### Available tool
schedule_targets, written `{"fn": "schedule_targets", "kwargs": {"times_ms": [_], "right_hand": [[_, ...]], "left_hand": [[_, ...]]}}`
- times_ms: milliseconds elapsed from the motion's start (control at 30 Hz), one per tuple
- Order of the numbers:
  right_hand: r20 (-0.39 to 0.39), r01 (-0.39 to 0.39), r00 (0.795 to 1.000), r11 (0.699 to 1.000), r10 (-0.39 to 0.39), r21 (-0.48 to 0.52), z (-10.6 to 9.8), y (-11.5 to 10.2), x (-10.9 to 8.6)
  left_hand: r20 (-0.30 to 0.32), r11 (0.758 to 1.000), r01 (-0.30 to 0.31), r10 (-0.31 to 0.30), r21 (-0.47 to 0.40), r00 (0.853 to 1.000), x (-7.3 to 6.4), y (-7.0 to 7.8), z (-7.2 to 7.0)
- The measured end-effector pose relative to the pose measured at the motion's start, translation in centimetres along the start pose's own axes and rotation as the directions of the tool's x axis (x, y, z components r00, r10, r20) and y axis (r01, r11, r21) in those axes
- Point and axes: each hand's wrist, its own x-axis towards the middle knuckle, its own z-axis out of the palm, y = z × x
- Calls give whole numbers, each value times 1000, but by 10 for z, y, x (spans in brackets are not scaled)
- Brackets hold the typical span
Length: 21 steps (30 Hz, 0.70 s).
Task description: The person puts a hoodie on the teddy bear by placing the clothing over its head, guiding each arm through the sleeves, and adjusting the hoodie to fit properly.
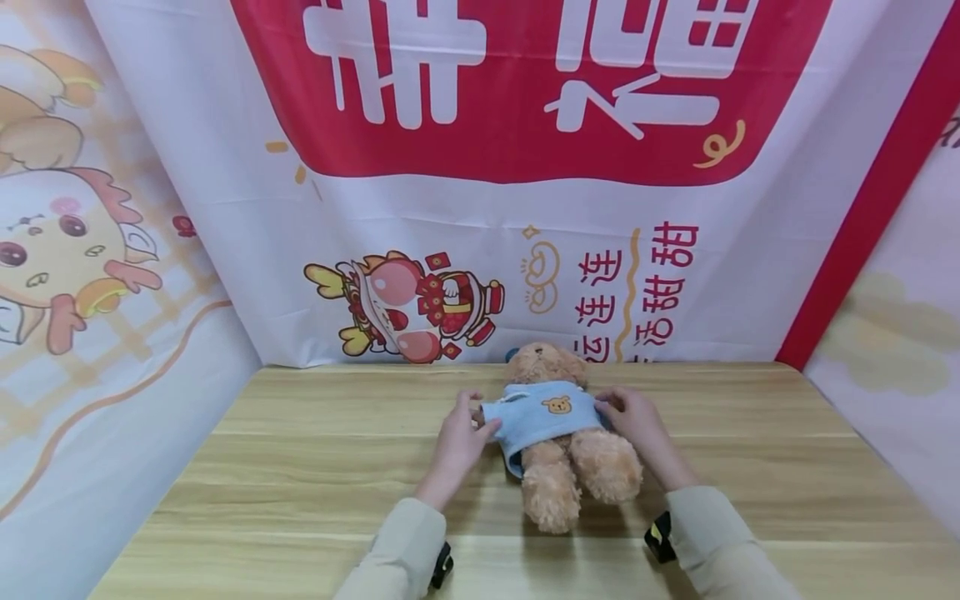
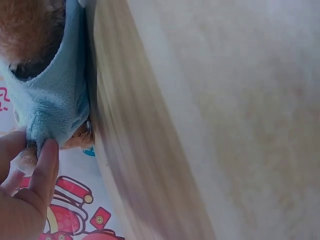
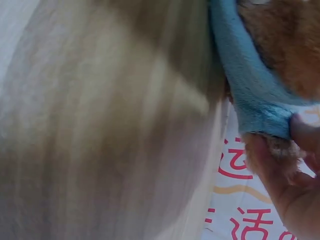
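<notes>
A light brown teddy bear (image 1: pixel 551 483) lies on its back on the table, its head toward the back edge and its legs toward me. It wears a light blue shirt (image 1: pixel 536 414) with a small bear face on the chest. My left hand (image 1: pixel 467 429) pinches the sleeve on the left side between thumb and fingers; the left wrist view shows the sleeve cloth (image 2: pixel 47 117) gathered there. On the other side my right hand (image 1: pixel 633 417) grips the opposite sleeve and the paw, with the sleeve cuff (image 3: pixel 267 122) between thumb and finger in the right wrist view.
The wooden table (image 1: pixel 315 475) reaches to a white and red printed cloth (image 1: pixel 262 250) hanging behind it. A small blue thing (image 1: pixel 512 354) shows beside the bear's head. Printed cloths also hang at the left and right sides.
</notes>
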Motion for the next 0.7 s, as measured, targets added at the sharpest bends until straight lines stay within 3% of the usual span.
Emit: {"fn": "schedule_targets", "kwargs": {"times_ms": [133,200,267,367,500,567,700], "right_hand": [[-53,-49,997,998,51,41,2,2,0],[-55,-84,995,994,88,67,1,3,0],[-41,-104,993,991,108,84,0,3,-1],[-4,-85,996,995,86,53,-4,1,-1],[98,-104,991,992,96,77,-7,-3,-3],[136,-127,984,987,113,95,-8,-5,-4],[195,-173,969,980,151,100,-8,-10,-7]], "left_hand": [[-5,992,-119,120,50,993,1,-3,1],[-11,992,-120,120,39,993,3,-5,2],[-10,997,-75,75,-5,997,4,-6,2],[28,997,46,-44,-59,999,8,-4,2],[106,980,178,-168,-94,980,13,0,5],[121,973,202,-188,-111,975,14,3,11],[92,960,223,-210,-167,973,15,8,21]]}}
